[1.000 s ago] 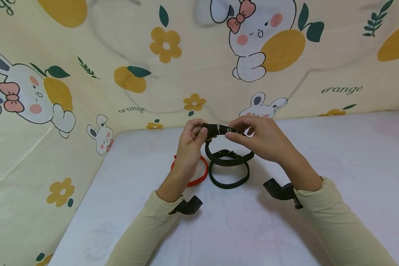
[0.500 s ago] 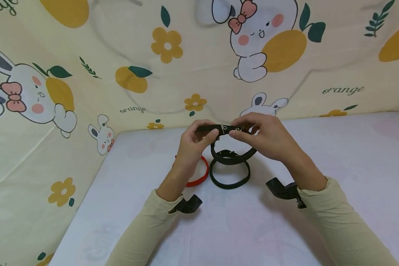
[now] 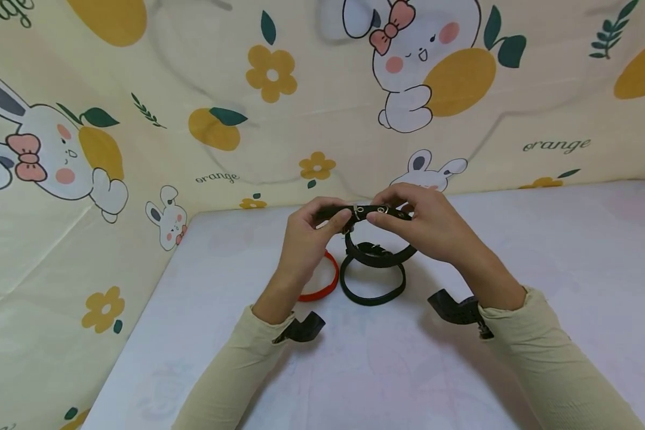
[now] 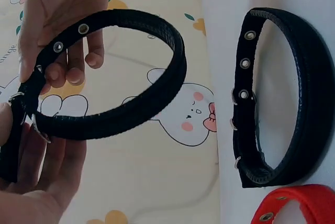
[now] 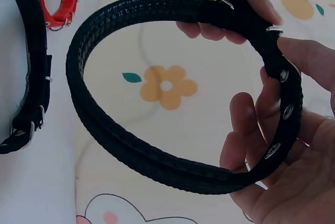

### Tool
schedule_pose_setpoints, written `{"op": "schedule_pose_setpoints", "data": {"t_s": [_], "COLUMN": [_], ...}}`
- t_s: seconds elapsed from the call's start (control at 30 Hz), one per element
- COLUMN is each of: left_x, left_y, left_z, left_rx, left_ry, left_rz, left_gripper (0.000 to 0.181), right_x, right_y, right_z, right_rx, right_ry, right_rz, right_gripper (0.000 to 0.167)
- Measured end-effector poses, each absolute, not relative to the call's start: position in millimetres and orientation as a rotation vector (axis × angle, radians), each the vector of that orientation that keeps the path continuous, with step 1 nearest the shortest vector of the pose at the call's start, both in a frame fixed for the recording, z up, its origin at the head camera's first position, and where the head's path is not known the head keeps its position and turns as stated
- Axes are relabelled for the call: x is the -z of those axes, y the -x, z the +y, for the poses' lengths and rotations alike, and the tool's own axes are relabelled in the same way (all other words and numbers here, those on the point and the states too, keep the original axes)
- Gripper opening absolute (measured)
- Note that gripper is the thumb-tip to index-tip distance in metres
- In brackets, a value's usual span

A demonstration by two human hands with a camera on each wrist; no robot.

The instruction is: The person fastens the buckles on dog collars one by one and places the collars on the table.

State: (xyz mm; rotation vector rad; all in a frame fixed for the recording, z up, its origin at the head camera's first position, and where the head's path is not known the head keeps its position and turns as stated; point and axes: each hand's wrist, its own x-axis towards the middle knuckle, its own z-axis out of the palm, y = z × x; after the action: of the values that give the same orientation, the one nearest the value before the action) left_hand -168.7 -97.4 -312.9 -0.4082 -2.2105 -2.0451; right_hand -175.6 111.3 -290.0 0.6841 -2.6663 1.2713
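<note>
Both hands hold up a black pet collar (image 3: 378,260) with metal eyelets, its loop hanging toward the table. In the head view my left hand (image 3: 309,236) pinches the strap by the buckle (image 3: 356,212), thumb in front. My right hand (image 3: 424,224) pinches the eyelet side, thumb in front and fingers behind. The left wrist view shows the strap end (image 4: 9,156) lying past the buckle, beside the left thumb. In the right wrist view the eyelet strap (image 5: 289,111) runs across the right fingers. Whether the buckle's prong sits in an eyelet, I cannot tell.
Below the held collar, a second black collar (image 3: 372,301) lies on the white table (image 3: 376,376). A red collar (image 3: 322,294) is beside it, partly hidden by the left hand and wrist. Behind hangs a printed cloth (image 3: 279,137) with rabbits and oranges.
The held collar has shifted slightly right. My left thumb and fingers have moved right, up to the buckle, and more eyelets show between the hands. The collars on the table stay put.
</note>
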Motion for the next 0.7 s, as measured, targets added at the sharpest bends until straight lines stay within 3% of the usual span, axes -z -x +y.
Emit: {"op": "schedule_pose_setpoints", "data": {"t_s": [0.7], "left_x": [314.3], "left_y": [167.8], "left_z": [-105.0], "left_rx": [2.111], "left_ry": [0.345], "left_rz": [-2.065], "left_gripper": [0.022], "right_x": [285.4], "right_y": [169.5], "right_z": [115.9], "right_rx": [-1.277], "right_ry": [-0.632], "right_rz": [-2.679], "right_gripper": [0.019]}}
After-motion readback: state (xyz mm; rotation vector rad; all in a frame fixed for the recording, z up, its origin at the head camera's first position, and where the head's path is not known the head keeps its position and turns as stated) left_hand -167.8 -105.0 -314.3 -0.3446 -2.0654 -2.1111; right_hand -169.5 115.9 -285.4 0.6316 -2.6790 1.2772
